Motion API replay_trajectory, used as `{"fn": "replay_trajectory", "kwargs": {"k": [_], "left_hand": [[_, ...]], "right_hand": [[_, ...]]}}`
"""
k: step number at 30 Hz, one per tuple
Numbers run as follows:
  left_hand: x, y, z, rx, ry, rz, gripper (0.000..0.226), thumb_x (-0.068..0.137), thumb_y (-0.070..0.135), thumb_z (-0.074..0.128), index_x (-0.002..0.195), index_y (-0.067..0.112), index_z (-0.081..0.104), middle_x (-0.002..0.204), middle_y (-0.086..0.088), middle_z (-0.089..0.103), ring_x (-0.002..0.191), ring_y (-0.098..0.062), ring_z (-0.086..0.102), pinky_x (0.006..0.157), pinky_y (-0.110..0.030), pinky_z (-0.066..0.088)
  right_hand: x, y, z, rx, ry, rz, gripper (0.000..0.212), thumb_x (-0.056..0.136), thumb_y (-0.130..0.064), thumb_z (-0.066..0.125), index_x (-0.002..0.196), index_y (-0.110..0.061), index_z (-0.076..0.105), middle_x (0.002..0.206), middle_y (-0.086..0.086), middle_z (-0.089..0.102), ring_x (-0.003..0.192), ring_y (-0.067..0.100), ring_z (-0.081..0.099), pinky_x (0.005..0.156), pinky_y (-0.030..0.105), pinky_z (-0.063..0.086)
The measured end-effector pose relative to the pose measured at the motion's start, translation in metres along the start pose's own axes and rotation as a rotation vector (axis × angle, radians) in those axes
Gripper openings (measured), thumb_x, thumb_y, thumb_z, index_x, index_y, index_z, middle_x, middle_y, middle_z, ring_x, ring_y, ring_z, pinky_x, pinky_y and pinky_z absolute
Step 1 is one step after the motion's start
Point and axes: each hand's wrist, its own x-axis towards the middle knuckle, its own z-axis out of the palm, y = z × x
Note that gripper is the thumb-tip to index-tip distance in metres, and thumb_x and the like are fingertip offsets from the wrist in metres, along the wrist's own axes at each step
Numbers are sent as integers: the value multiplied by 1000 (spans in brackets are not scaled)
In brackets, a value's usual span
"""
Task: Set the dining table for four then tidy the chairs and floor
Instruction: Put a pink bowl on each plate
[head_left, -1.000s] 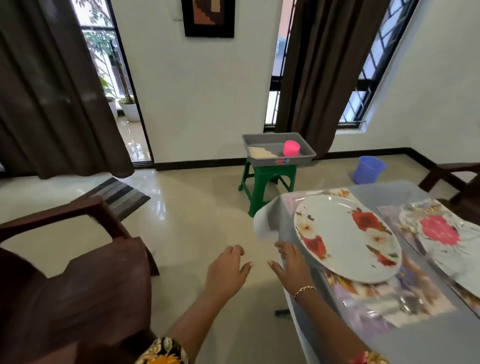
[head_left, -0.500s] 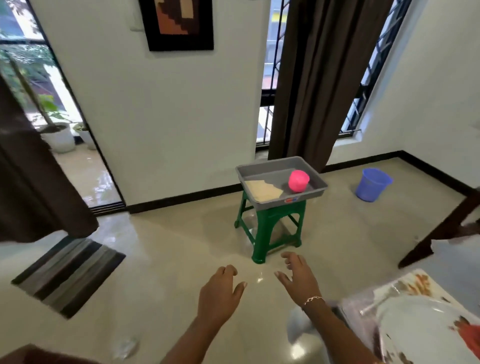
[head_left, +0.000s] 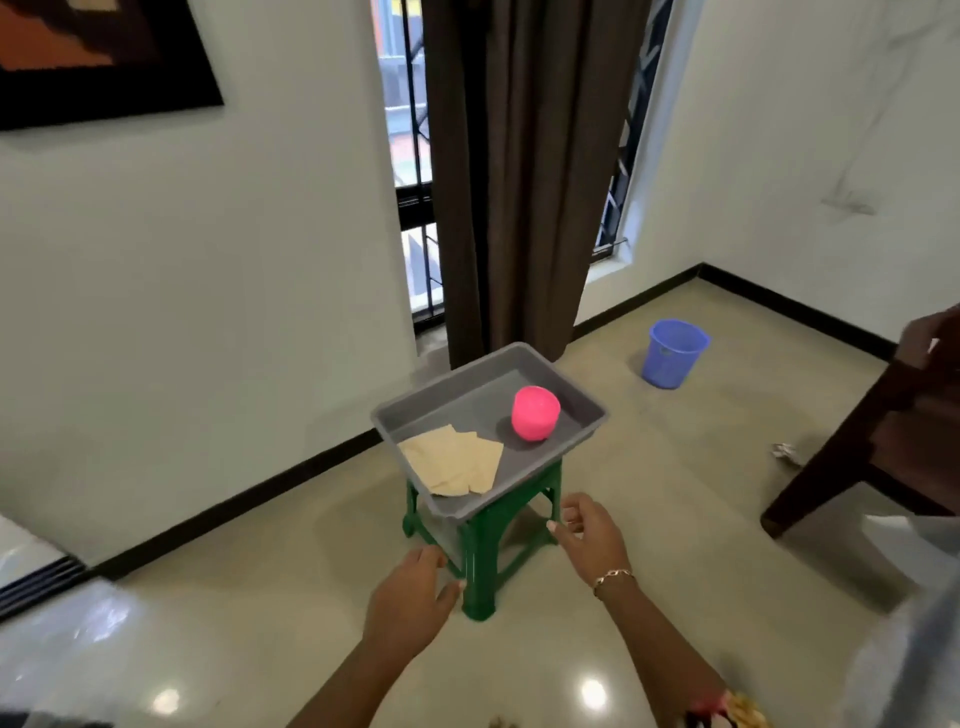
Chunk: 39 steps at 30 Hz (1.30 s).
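Your left hand (head_left: 410, 597) and right hand (head_left: 592, 535) hung empty and relaxed before the tray (head_left: 447, 382); a level two-sided grip would have steadied its cup (head_left: 535, 413).

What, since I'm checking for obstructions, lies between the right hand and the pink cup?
In the head view, only the grey tray's near wall and the green stool's upper leg separate the right hand from the pink cup.
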Motion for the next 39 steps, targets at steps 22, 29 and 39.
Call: {"fn": "replay_trajectory", "kwargs": {"k": [22, 29, 39], "left_hand": [[450, 8, 7, -316, -446, 18, 32, 87, 35, 62, 107, 11, 54, 110, -4, 60, 107, -22, 57, 84, -27, 40], [543, 12, 55, -400, -703, -44, 69, 85, 40, 64, 140, 10, 35, 145, -7, 40, 132, -24, 41, 105, -34, 34], [585, 13, 108, -815, -867, -362, 77, 86, 30, 64, 148, 16, 21, 152, -4, 31, 135, -24, 35, 105, -36, 34]], "right_hand": [[349, 9, 47, 411, 105, 754, 36, 82, -3, 66, 115, -1, 52, 99, 12, 55, 81, 22, 54, 73, 33, 47], [410, 45, 84, 467, 191, 926, 70, 83, -1, 64, 142, -5, 28, 145, 19, 35, 130, 34, 38, 105, 41, 33], [429, 75, 121, 856, 325, 1137, 63, 85, 10, 51, 138, -20, 34, 128, 12, 40, 118, 39, 42, 72, 44, 50]]}}
